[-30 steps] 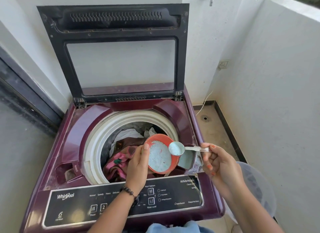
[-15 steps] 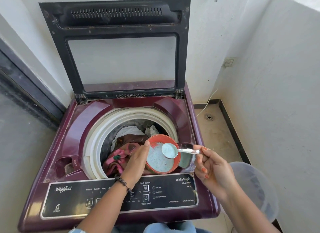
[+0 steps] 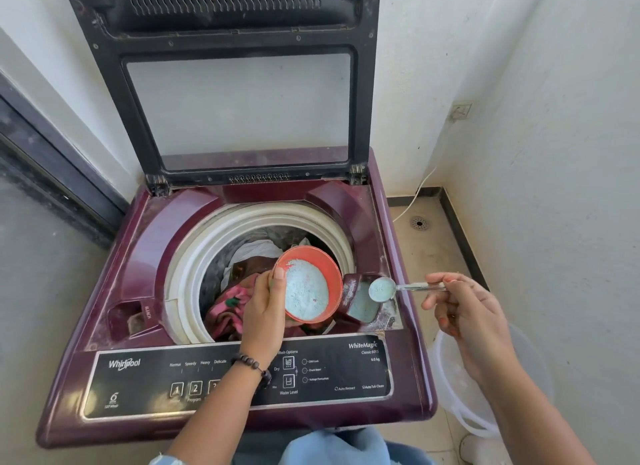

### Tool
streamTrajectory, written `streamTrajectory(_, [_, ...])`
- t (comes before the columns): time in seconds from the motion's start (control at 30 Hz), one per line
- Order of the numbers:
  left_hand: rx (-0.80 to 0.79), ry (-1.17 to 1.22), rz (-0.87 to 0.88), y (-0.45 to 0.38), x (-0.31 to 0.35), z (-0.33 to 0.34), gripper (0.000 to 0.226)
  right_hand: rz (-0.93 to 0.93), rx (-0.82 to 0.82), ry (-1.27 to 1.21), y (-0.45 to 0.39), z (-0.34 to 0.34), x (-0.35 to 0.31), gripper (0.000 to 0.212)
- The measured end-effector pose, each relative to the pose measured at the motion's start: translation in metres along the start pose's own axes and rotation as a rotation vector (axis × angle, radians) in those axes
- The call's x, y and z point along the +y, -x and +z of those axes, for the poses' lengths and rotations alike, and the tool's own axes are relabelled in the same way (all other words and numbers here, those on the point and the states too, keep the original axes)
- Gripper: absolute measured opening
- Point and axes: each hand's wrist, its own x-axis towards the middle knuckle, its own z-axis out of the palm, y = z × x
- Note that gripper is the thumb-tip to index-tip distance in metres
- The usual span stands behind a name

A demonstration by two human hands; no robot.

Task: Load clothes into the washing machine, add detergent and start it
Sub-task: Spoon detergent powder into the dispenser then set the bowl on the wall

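You stand in what looks like a home utility balcony: top-load washing machine (image 3: 239,291), floor drain (image 3: 419,223), plastered white walls (image 3: 554,153).

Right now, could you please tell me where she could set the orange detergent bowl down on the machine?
The curved maroon top left of the white tub ring is bare. The right side is crowded: detergent tray, metal spoon and right hand.

Tiled floor (image 3: 426,253) on the right has the maroon washer (image 3: 412,388) and a clear plastic tub (image 3: 460,399), lower right.
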Motion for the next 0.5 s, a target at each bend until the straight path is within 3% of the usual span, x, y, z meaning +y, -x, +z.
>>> streamTrajectory(0.5, [-0.06,0.124,-0.097,-0.002,0.009,0.0,0.047,-0.218,-0.055,0.331,0.004,0.009,0.0,0.026])
